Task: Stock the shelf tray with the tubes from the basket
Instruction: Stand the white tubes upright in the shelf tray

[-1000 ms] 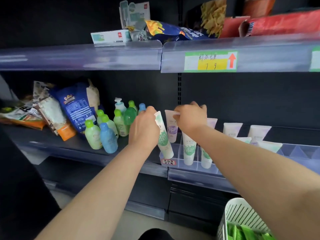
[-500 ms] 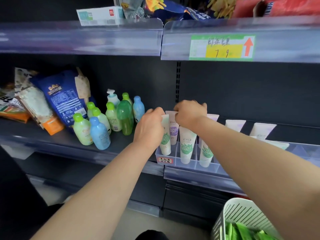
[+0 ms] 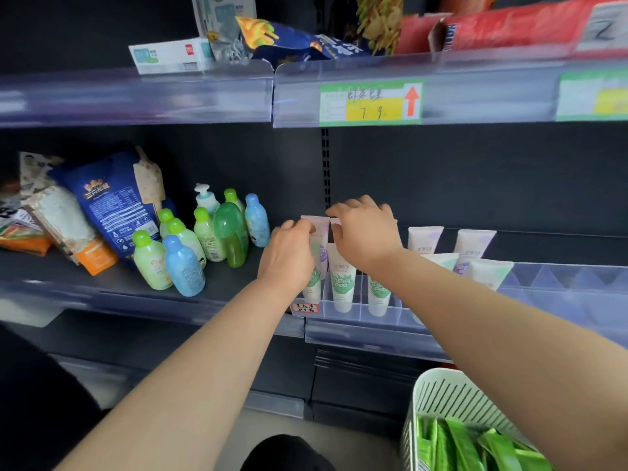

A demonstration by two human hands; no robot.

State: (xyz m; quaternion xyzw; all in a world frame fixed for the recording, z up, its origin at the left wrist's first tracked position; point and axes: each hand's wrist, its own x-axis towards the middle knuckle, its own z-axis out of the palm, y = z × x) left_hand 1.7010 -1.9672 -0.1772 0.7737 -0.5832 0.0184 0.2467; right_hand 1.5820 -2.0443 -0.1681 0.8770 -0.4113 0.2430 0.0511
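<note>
Left hand (image 3: 289, 260) and right hand (image 3: 365, 237) each pinch tubes (image 3: 322, 239) in the half-filled shelf tray (image 3: 560, 283); basket (image 3: 452, 399) holds plenty more.

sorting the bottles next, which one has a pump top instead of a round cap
The pale blue bottle at the back of the cluster: it alone carries a white pump head, while the others wear rounded green or blue caps.

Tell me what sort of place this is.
Most likely a shop aisle, in a convenience store or supermarket. A handwritten price tag hangs on the shelf edge, snack bags and bottles stand on display, and tubes are lined up in a divided tray.
</note>
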